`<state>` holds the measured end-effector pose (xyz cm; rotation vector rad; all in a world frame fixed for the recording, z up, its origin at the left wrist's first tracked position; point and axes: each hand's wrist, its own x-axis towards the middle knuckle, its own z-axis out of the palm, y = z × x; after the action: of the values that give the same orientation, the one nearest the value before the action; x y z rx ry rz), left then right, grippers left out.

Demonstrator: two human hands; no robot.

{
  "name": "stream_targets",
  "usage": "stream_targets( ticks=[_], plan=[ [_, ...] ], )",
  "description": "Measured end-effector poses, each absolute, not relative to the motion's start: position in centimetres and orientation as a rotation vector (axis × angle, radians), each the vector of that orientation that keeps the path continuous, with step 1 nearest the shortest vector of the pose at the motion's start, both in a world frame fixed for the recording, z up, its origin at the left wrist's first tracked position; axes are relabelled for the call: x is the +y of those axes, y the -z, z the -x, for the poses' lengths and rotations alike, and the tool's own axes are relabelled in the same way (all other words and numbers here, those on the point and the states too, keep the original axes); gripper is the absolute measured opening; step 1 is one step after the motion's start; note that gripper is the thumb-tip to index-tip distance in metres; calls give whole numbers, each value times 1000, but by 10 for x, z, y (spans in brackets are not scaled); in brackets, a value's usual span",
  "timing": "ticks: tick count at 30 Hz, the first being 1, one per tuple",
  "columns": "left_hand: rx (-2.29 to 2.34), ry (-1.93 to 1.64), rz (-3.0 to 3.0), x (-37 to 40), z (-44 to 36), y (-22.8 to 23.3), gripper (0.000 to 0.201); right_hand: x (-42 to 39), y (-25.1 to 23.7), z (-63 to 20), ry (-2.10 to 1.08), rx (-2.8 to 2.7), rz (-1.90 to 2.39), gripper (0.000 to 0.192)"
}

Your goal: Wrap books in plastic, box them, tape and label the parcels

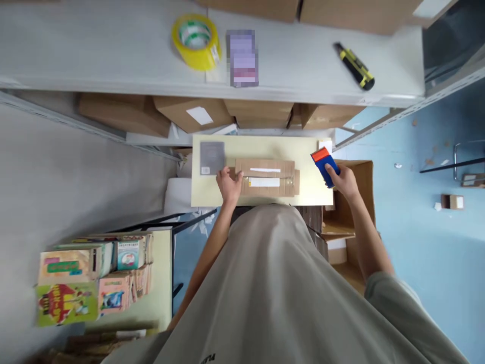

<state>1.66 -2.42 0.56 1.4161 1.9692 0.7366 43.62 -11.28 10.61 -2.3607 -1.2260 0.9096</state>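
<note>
A flat brown cardboard parcel [271, 178] with white labels lies on a small pale yellow table [261, 146]. My left hand [229, 183] rests on the parcel's left end, fingers curled over its edge. My right hand [343, 179] holds a blue and orange tape dispenser [324, 165] at the table's right edge, a little apart from the parcel. A grey flat item [211, 157] with a barcode lies on the table just beyond my left hand.
On the white shelf above lie a yellow tape roll [196, 40] and a yellow-black utility knife [354, 66]. Cardboard boxes [189, 114] sit under the shelf. An open carton [346, 212] stands at right. Stacked colourful books [91, 275] rest on a table at lower left.
</note>
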Motion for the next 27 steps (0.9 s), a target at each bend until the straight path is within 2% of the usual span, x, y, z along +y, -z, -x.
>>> stream_targets(
  ticks=[3, 5, 9, 13, 17, 20, 24, 27],
  plan=[
    [1766, -997, -1662, -1, -40, -44, 38, -73, -141, -430, -893, -1262, 1931, 79],
    [1471, -1137, -1897, 22, -67, -80, 39, -36, -163, -414, -736, -1453, 1813, 72],
    [1079, -1261, -2162, 64, -124, -152, 40, 53, -197, -374, -330, -1814, 1765, 59],
    [991, -1256, -2169, 74, -149, -186, 35, 134, -200, -354, -35, -1978, 1878, 55],
    [1083, -1212, -2047, 57, -135, -177, 24, 178, -190, -359, -60, -2053, 1952, 62],
    [1259, -1114, -1883, 41, -103, -148, 24, 165, -177, -367, -57, -1997, 1957, 70],
    [1580, -898, -1612, 7, -30, -85, 14, 74, -127, -368, -88, -1840, 1975, 79],
    [1799, -688, -1415, -26, 16, -42, 31, -25, -75, -354, -401, -1742, 2003, 97]
  ],
)
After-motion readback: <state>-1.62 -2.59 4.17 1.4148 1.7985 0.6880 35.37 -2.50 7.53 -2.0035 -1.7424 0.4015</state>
